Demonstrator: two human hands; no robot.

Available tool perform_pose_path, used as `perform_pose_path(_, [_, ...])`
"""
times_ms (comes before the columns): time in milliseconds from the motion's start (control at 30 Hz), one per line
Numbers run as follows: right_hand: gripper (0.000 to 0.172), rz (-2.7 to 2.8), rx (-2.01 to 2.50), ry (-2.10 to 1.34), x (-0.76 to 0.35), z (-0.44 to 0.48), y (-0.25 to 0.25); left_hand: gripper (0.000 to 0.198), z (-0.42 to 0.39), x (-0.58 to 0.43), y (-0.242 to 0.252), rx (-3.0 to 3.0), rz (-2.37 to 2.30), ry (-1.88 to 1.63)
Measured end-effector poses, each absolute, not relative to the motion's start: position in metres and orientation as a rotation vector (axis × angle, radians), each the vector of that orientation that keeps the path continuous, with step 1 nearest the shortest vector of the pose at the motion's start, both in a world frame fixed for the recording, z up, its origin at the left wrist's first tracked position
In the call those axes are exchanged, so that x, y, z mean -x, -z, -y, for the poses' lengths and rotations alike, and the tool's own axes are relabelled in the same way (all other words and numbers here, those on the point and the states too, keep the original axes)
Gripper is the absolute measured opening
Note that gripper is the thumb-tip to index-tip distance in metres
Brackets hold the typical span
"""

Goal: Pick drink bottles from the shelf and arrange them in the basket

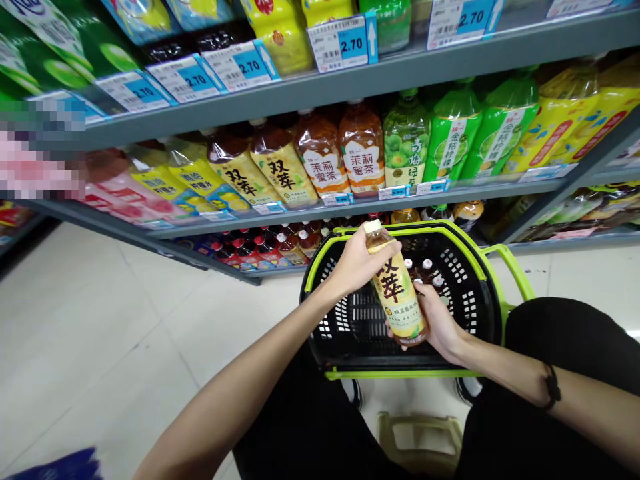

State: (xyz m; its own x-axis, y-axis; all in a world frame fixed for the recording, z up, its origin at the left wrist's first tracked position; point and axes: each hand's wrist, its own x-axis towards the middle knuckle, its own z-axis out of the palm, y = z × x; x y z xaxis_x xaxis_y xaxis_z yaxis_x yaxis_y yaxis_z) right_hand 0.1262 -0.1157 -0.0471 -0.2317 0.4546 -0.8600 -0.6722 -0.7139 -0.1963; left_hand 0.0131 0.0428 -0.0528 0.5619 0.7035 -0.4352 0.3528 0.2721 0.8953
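Observation:
I hold a yellow-labelled drink bottle (397, 290) with a white cap over a black shopping basket (480, 293) with lime-green rim and handles. My left hand (357, 263) grips the bottle's neck and shoulder. My right hand (437, 320) cups its lower end from beneath. The bottle is tilted, cap up and to the left. Inside the basket lie a few red-capped bottles (425, 270), partly hidden behind the held one.
Grey store shelves (350, 83) run across in front, stocked with tea and juice bottles (320, 157) and blue 2.70 price tags (345, 41). Red-capped bottles (260, 247) fill the lowest shelf. Pale tiled floor (100, 333) spreads to the left. A small stool (423, 443) shows between my knees.

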Motion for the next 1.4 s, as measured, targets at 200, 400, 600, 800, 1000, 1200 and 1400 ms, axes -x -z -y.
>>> perform_pose_path(200, [0.057, -0.320, 1.315, -1.955, -0.129, 0.110, 0.042, 0.041, -0.043, -0.013, 0.055, -1.322, -0.955, -0.297])
perform_pose_path(400, [0.054, -0.358, 1.319, -1.895, -0.130, 0.101, 0.034, 0.046, -0.042, -0.015, 0.053, -1.238, -0.931, -0.325])
perform_pose_path(600, [0.052, -0.369, 1.322, -1.870, -0.130, 0.102, 0.034, 0.047, -0.044, -0.017, 0.048, -1.250, -0.953, -0.288])
perform_pose_path(800, [0.053, -0.365, 1.292, -1.875, -0.130, 0.107, 0.040, 0.052, -0.041, -0.017, 0.044, -1.271, -0.921, -0.265])
perform_pose_path(1000, [0.052, -0.357, 1.272, -1.889, -0.129, 0.109, 0.043, 0.048, -0.040, -0.017, 0.044, -1.229, -0.839, -0.305])
perform_pose_path(1200, [0.052, -0.379, 1.275, -1.916, -0.129, 0.111, 0.043, 0.047, -0.041, -0.016, 0.044, -1.211, -0.829, -0.303])
perform_pose_path(1400, [0.053, -0.348, 1.283, -1.954, -0.130, 0.112, 0.042, 0.046, -0.039, -0.018, 0.049, -1.170, -0.867, -0.331])
